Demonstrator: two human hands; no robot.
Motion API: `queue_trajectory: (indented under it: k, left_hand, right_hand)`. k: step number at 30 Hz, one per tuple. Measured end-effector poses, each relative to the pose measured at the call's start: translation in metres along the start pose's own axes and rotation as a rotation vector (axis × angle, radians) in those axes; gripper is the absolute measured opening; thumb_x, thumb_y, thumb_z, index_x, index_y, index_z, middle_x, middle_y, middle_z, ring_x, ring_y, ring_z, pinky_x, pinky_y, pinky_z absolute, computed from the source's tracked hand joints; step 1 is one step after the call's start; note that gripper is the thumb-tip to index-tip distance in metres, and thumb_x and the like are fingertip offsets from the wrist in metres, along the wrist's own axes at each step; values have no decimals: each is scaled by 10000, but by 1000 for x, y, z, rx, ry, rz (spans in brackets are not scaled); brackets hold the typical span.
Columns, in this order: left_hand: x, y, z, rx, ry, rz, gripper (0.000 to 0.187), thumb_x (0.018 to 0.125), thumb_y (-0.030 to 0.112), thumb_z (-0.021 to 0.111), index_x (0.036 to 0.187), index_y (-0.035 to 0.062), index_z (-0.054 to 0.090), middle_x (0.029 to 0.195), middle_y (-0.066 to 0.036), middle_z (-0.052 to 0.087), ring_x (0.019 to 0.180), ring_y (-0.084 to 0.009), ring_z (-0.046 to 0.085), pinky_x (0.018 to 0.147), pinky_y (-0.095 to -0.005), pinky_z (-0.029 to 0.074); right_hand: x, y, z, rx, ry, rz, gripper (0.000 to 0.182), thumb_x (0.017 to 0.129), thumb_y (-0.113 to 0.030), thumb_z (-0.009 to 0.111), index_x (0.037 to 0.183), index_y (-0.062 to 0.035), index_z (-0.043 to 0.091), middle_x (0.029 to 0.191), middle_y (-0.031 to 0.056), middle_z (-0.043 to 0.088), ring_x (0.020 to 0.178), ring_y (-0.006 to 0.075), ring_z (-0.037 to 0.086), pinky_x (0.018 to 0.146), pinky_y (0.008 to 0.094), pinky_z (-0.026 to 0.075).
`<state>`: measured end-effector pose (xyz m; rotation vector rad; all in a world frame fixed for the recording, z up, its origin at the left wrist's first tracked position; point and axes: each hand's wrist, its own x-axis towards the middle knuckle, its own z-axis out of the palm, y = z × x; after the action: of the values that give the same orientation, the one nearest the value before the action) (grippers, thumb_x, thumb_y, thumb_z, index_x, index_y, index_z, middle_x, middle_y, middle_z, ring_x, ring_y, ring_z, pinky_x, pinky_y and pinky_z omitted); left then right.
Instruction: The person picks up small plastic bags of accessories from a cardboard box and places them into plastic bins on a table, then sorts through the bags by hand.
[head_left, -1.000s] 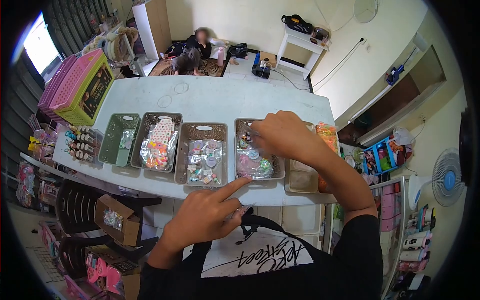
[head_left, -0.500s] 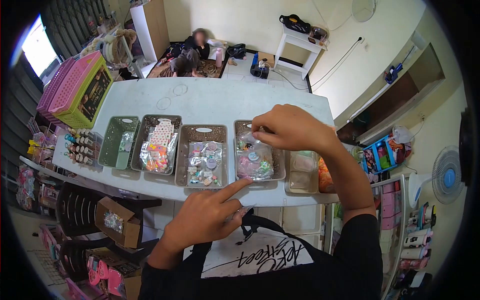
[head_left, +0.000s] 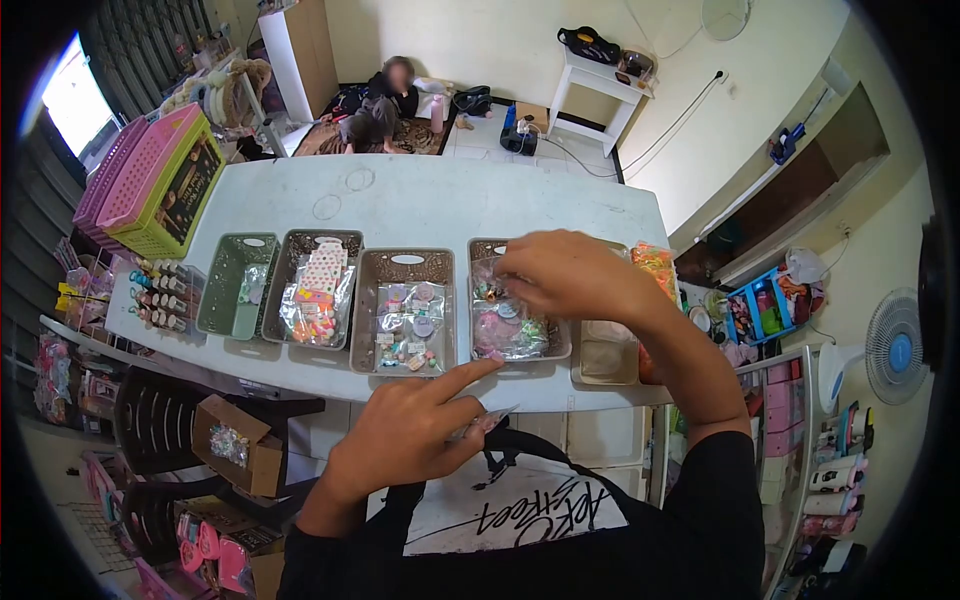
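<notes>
My left hand (head_left: pixel 405 430) is near the table's front edge, its lower fingers closed on a small clear plastic packet (head_left: pixel 492 421). Its index finger points out and reaches the front rim of a grey-brown basket (head_left: pixel 563 345). Inside that basket lie clear plastic packets (head_left: pixel 510 330) with pink, green and round pale pieces. Over the basket's upper part is my right hand (head_left: pixel 575 275), fingers bent down onto the packets; what the fingertips pinch, if anything, is hidden.
To the left stand a basket of charm packets (head_left: pixel 405 258), a basket with a dotted packet (head_left: pixel 322 235) and a green basket (head_left: pixel 232 322). A beige basket (head_left: pixel 605 372) and orange packets (head_left: pixel 655 262) lie right. A person (head_left: pixel 385 100) sits on the floor beyond the table.
My right hand has moved slightly down and its fingers reach lower over the packets. The left hand stays nearly in place, its packet showing a little more.
</notes>
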<state>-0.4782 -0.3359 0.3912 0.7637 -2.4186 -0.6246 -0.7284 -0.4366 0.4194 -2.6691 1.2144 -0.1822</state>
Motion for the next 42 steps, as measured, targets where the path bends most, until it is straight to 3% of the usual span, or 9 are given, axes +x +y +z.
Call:
queue_trajectory:
  k: [7,11,13,18,23,28,32,35,42]
  left_hand:
    - [3,0,-9,-293,263,-37,72,812,66,698,793,1,676,1018,-149,714,741,-254,694,654,-327,543]
    - [11,-4,-14,-502,445,-160,93,879,32,643,850,-51,673,821,-123,678,731,-181,632,669,-295,485]
    - [18,-4,-16,-578,494,-219,151,945,58,599,865,-48,670,740,-70,623,676,-107,540,620,-269,424]
    - [31,-7,-12,-647,458,-276,187,968,114,604,874,-29,679,744,-47,630,702,-85,550,617,-266,423]
    - [35,-15,-10,-582,402,-365,172,949,146,645,910,-18,682,774,-75,652,705,-106,570,611,-266,430]
    - [37,-18,2,-41,628,-48,195,854,145,731,994,17,686,966,-137,681,745,-277,659,609,-309,508]
    - [25,0,3,80,240,-59,216,811,133,763,995,39,698,1003,-89,682,781,-245,699,689,-341,548]
    - [23,-6,12,157,203,3,180,810,152,761,957,67,701,959,-60,670,682,-229,676,599,-346,528]
    - [23,-6,13,198,185,33,146,816,139,751,933,72,694,937,-42,663,651,-224,662,576,-350,514]
  right_hand:
    - [-17,-7,-8,252,-210,-250,218,822,-181,656,1007,-73,696,972,103,681,937,334,646,835,441,513]
    - [-20,-23,-36,240,-58,-157,267,860,-228,682,1063,-55,690,995,111,688,931,270,668,822,397,524]
    - [-25,-37,-50,804,5,14,341,904,-279,692,1134,-29,659,1030,109,694,949,185,666,805,337,521]
    - [-28,-50,-34,1053,11,-30,485,905,-309,720,1270,-23,575,1080,81,685,962,143,639,790,277,498]
    - [-29,-42,-42,691,29,20,267,900,-155,710,1114,-3,663,918,48,711,829,141,663,761,285,516]
    - [-16,8,-22,702,230,144,211,888,-138,698,1043,4,679,822,90,713,746,131,656,705,295,519]
    - [-6,9,-2,306,96,176,222,871,-176,683,1026,-18,679,890,132,708,789,256,688,752,356,536]
    - [-9,-9,5,-161,292,141,136,817,-158,670,863,-32,642,875,114,638,848,310,656,743,457,537]
    - [-9,2,16,-119,51,-68,211,807,-157,694,1010,-98,707,925,74,643,928,276,642,791,403,521]
